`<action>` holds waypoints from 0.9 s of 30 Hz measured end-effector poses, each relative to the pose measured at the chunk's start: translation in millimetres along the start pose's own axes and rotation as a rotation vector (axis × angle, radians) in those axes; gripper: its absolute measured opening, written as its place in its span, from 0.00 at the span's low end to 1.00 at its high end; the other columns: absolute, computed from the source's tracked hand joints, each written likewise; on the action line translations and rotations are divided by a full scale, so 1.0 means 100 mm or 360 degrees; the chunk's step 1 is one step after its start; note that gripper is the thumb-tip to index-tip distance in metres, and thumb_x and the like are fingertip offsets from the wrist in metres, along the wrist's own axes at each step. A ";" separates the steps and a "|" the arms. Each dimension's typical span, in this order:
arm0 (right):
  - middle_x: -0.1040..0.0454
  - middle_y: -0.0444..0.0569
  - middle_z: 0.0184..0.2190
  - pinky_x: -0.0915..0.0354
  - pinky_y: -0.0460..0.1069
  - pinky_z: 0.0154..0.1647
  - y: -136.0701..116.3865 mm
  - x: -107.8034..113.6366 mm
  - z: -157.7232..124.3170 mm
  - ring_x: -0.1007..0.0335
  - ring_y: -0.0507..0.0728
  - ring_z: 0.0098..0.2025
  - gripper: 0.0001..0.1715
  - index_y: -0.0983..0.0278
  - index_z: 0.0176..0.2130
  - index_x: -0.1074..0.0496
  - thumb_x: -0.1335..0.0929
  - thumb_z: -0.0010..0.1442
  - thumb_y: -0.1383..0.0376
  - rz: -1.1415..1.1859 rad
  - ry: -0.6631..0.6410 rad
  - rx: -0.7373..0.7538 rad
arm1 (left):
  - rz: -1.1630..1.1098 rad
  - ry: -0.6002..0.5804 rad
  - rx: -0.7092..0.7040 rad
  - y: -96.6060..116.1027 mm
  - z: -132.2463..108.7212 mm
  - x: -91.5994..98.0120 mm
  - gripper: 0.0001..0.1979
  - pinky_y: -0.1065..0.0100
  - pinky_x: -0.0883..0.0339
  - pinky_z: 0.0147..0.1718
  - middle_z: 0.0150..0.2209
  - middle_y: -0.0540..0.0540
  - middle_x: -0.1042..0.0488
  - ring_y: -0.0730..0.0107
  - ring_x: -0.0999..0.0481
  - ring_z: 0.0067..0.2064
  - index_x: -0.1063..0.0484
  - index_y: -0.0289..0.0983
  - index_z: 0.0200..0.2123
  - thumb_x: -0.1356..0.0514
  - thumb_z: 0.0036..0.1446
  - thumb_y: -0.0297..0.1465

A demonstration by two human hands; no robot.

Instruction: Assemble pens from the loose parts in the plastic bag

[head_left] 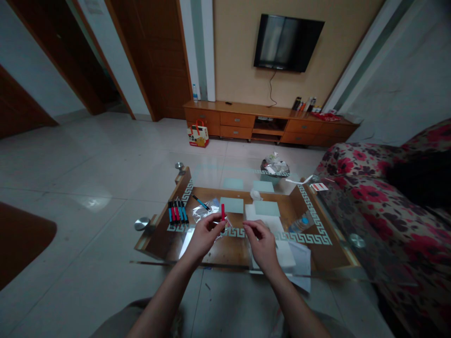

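Above the glass coffee table, my left hand (207, 235) pinches an upright red pen barrel (222, 211) between thumb and fingers. My right hand (261, 241) is apart from it, thumb and fingertips pressed together; anything between them is too small to tell. To the left, several blue and red pens (178, 213) with black ends lie side by side on the glass. One blue pen (200, 203) rests at a slant beside crumpled clear plastic (204, 213), partly behind my left hand.
The glass table (282, 188) has a wooden shelf below, where white boxes (287, 253) and a water bottle (299, 223) show through. Beyond stand a waste basket (273, 174), a paper bag (198, 135) and a low cabinet (236, 119). A flowered sofa (359, 162) is at right.
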State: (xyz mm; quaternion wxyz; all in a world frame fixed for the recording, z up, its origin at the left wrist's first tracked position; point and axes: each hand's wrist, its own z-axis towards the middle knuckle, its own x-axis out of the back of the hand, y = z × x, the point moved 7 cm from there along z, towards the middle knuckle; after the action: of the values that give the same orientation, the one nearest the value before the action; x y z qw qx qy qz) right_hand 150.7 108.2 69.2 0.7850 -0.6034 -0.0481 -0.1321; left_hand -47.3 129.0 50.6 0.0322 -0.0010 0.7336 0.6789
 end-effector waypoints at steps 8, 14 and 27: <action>0.23 0.50 0.33 0.32 0.48 0.34 0.26 0.25 0.03 0.30 0.53 0.30 0.20 0.66 0.44 0.25 0.30 0.60 0.53 0.0453 0.0458 -0.0318 | 0.0276 -0.0239 -0.0146 -0.05 -0.04 -0.14 0.14 0.66 0.31 0.38 0.40 0.42 0.21 0.63 0.23 0.39 0.22 0.37 0.42 0.34 0.54 0.38; 0.22 0.50 0.32 0.33 0.47 0.30 0.33 0.38 0.07 0.32 0.50 0.26 0.24 0.67 0.44 0.27 0.29 0.58 0.51 0.0633 0.0642 -0.0335 | 0.0424 -0.0309 -0.0188 0.01 -0.08 -0.18 0.12 0.66 0.32 0.37 0.37 0.43 0.21 0.63 0.24 0.38 0.21 0.37 0.40 0.35 0.54 0.37; 0.21 0.50 0.33 0.35 0.45 0.30 0.30 0.37 0.07 0.33 0.49 0.27 0.20 0.67 0.44 0.26 0.28 0.59 0.54 0.0553 0.0572 -0.0331 | 0.0574 -0.0380 -0.0210 0.00 -0.09 -0.21 0.10 0.67 0.33 0.37 0.42 0.43 0.22 0.64 0.24 0.39 0.21 0.39 0.42 0.37 0.57 0.33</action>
State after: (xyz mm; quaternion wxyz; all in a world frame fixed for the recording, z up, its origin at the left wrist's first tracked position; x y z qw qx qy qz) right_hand 195.0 116.8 51.9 0.7256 -0.6469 0.2101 -0.1047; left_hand -26.9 118.7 52.4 -0.0031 0.2083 0.6669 0.7155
